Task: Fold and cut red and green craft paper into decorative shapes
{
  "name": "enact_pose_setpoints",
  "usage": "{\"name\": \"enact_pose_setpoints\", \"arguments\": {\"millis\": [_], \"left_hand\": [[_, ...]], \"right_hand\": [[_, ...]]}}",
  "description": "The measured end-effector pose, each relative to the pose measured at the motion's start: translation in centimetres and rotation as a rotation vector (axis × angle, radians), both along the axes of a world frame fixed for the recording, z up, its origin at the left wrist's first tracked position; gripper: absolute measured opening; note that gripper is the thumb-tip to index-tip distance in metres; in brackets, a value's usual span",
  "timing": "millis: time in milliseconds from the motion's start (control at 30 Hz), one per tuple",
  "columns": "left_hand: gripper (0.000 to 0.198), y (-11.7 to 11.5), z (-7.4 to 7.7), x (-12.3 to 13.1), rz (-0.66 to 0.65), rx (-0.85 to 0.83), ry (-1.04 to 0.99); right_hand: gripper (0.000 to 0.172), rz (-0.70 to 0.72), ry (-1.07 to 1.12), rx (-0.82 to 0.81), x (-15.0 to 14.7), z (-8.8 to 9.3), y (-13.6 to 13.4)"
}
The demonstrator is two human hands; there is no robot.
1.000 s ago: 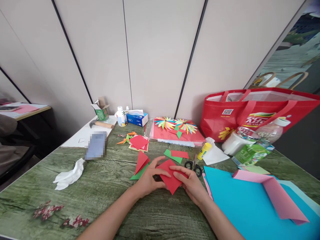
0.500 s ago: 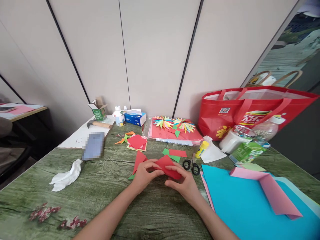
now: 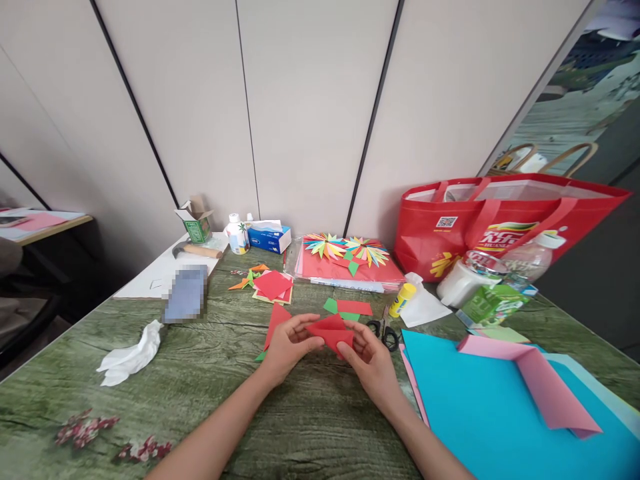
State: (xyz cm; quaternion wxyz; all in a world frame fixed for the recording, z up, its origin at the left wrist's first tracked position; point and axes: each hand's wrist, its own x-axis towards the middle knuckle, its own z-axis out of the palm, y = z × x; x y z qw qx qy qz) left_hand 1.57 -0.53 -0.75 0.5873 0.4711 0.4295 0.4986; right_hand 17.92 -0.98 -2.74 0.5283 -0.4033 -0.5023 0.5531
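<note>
A piece of folded red paper (image 3: 332, 331) is held up between both hands, just above the green wood-patterned table (image 3: 310, 427). My left hand (image 3: 289, 347) pinches its left corner between thumb and fingers. On the right side, my right hand (image 3: 369, 353) grips the paper with its thumb on the near face. Left of my left hand lie red paper pieces (image 3: 276, 323) with a bit of green under them. Beyond the hands are a red strip (image 3: 355, 307) and green paper pieces (image 3: 331, 305). Black-handled scissors (image 3: 389, 339) lie beside my right hand, near a yellow glue stick (image 3: 403, 300).
Blue sheets (image 3: 465, 400) with folded pink paper (image 3: 555, 393) cover the right side. A red bag (image 3: 450, 227), a jar (image 3: 457, 283) and a bottle (image 3: 535, 257) stand behind. Left are a crumpled tissue (image 3: 133, 353) and a hammer (image 3: 200, 251); paper stars (image 3: 367, 251) lie at the back.
The red paper has been turned and now shows a folded-over flap facing me. My right thumb has come up onto its near face. My left hand stays at the left corner.
</note>
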Motion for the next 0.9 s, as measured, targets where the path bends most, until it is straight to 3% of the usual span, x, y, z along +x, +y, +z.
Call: {"name": "enact_pose_setpoints", "arguments": {"millis": [100, 300, 533, 633, 733, 900], "left_hand": [[0.037, -0.04, -0.15, 0.05, -0.020, -0.001, -0.009], [0.042, -0.13, -0.42, 0.09, -0.052, 0.004, 0.004], [0.059, -0.13, -0.03, 0.29, -0.105, 0.026, -0.117], [0.062, -0.13, -0.12, 0.29, -0.144, 0.054, -0.161], [0.077, -0.25, -0.30, 0.28, -0.154, 0.078, -0.204], [0.074, -0.31, -0.44, 0.20, -0.081, 0.018, -0.149]], "right_hand": [[0.036, 0.007, 0.000, -0.009, -0.08, 0.08, -0.18], [0.038, 0.032, -0.031, 0.036, -0.11, -0.12, -0.21], [0.071, 0.020, -0.145, 0.176, -0.30, 0.04, -0.66], [0.050, -0.033, -0.294, 0.243, -0.34, -0.10, -0.88], [0.030, -0.074, -0.431, 0.322, -0.25, -0.17, -0.95], [0.036, -0.072, -0.539, 0.377, -0.10, -0.18, -0.95]]}}
